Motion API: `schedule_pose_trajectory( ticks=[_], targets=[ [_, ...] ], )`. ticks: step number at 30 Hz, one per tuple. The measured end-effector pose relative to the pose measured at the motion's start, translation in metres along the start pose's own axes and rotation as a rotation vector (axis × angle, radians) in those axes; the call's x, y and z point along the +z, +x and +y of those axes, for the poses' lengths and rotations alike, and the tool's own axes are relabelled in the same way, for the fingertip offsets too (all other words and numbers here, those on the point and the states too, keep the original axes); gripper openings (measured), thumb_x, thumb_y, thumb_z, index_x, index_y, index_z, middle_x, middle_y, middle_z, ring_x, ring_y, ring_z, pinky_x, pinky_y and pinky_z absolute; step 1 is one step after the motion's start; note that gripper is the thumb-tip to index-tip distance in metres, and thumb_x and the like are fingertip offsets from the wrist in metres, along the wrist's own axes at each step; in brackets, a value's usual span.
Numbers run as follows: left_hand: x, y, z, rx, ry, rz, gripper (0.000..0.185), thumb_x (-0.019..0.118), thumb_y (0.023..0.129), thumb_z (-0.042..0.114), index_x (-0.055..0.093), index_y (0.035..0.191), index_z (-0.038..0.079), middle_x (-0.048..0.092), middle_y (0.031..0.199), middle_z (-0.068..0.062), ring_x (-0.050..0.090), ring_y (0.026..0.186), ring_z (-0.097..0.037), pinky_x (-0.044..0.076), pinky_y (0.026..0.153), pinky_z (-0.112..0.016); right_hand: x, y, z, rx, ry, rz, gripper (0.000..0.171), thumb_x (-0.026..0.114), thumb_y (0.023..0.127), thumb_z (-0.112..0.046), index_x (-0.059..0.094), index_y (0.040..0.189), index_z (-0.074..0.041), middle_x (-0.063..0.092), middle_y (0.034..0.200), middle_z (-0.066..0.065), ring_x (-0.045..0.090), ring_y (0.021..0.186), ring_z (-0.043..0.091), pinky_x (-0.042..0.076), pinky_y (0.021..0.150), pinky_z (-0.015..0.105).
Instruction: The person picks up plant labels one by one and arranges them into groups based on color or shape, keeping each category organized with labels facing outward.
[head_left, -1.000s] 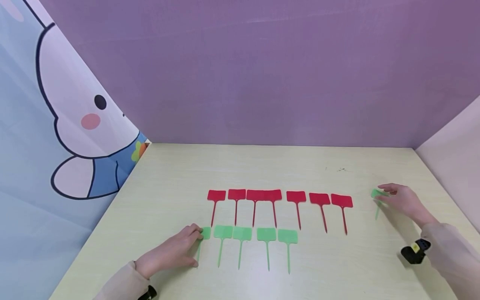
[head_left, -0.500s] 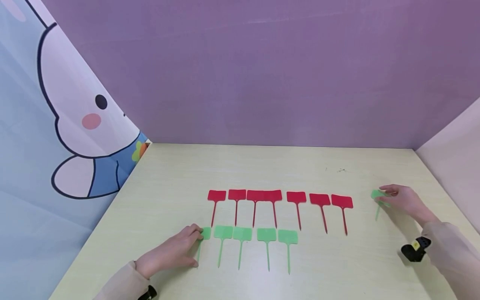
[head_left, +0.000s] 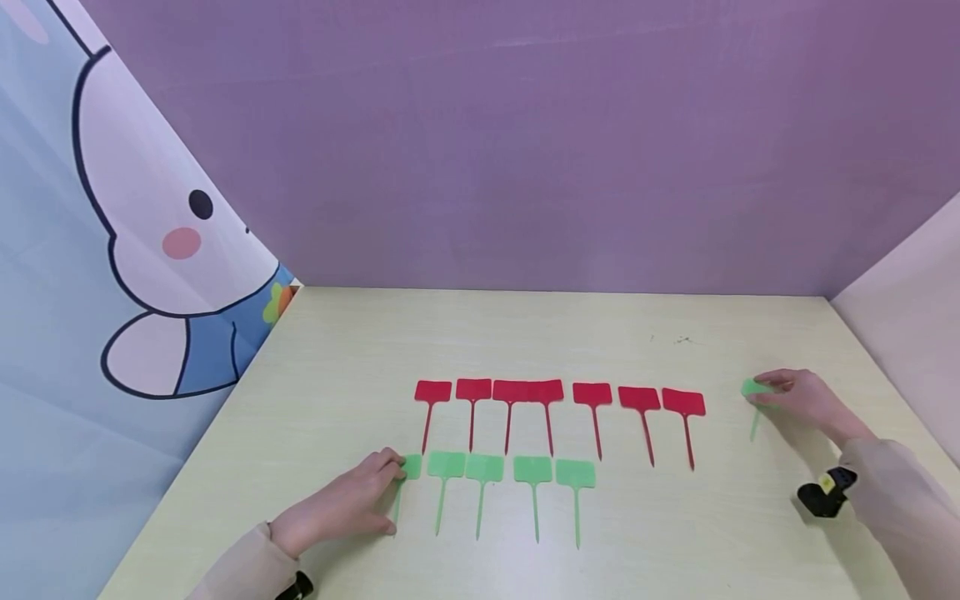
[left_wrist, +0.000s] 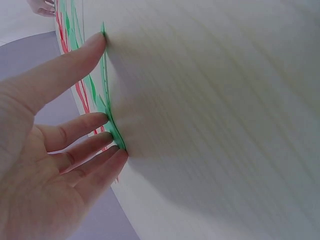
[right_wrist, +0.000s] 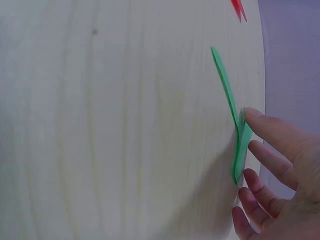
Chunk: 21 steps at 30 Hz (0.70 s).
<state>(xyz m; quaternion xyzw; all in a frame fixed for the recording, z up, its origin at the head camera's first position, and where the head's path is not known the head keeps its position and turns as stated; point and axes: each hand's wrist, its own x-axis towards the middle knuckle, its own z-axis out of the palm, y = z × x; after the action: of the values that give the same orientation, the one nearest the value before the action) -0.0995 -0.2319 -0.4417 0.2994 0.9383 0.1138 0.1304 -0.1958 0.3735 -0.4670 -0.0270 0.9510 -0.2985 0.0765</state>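
the left hand (head_left: pixel 341 504) lies flat, straight fingers pressing the leftmost flat green plastic plant label (head_left: pixel 408 468) in the near row on the pale wooden table (head_left: pixel 480 333). the right hand (head_left: pixel 806 402), well apart at the right, seemingly pinches a lone green plastic stake label (head_left: pixel 753 390).

This is a staged recording booth rather than a lived-in room: a pale wood-grain tabletop (head_left: pixel 525 333) is boxed in by a plain purple backdrop wall (head_left: pixel 480 142), a pinkish side panel (head_left: pixel 907 300) and a blue cloth printed with a cartoon rabbit (head_left: pixel 112 250).
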Motion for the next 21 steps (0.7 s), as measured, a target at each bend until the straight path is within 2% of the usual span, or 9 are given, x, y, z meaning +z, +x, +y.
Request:
schedule_pose_trajectory(
  ticks=[6, 13, 18, 21],
  targets=[
    [0.000, 0.000, 0.000, 0.004, -0.004, 0.002, 0.054, 0.076, 0.065, 0.025, 0.054, 0.106, -0.003, 0.043, 0.116, -0.011, 0.043, 0.108, -0.024, 0.040, 0.092, -0.037, 0.001, 0.002, 0.001, 0.003, 0.006, 0.004, 0.056, 0.062, 0.082, -0.031, 0.048, 0.114, 0.013, 0.046, 0.112, 0.036, 0.046, 0.096, 0.046, 0.043, 0.074, 0.048],
    [-0.002, 0.000, 0.002, -0.007, -0.017, 0.001, 0.054, 0.076, 0.066, 0.025, 0.054, 0.106, -0.003, 0.043, 0.116, -0.011, 0.043, 0.108, -0.025, 0.041, 0.091, -0.037, -0.003, 0.006, 0.000, 0.034, 0.020, -0.020, 0.057, 0.065, 0.079, -0.031, 0.049, 0.110, 0.015, 0.051, 0.106, 0.033, 0.050, 0.089, 0.035, 0.042, 0.072, 0.040],
    [-0.003, -0.001, 0.002, -0.017, -0.034, 0.000, 0.054, 0.076, 0.066, 0.024, 0.053, 0.106, -0.003, 0.043, 0.116, -0.012, 0.043, 0.108, -0.025, 0.040, 0.091, -0.038, -0.004, 0.012, 0.002, 0.033, 0.002, -0.042, 0.056, 0.067, 0.077, -0.029, 0.051, 0.107, 0.016, 0.053, 0.101, 0.031, 0.050, 0.088, 0.035, 0.042, 0.072, 0.040],
    [-0.003, 0.000, 0.002, -0.022, -0.039, -0.001, 0.053, 0.076, 0.066, 0.023, 0.053, 0.106, -0.003, 0.043, 0.117, -0.012, 0.043, 0.109, -0.026, 0.040, 0.091, -0.038, -0.005, 0.013, 0.002, 0.034, 0.002, -0.045, 0.056, 0.068, 0.077, -0.028, 0.050, 0.107, 0.016, 0.054, 0.098, 0.027, 0.050, 0.085, 0.029, 0.041, 0.070, 0.035]
  ],
)
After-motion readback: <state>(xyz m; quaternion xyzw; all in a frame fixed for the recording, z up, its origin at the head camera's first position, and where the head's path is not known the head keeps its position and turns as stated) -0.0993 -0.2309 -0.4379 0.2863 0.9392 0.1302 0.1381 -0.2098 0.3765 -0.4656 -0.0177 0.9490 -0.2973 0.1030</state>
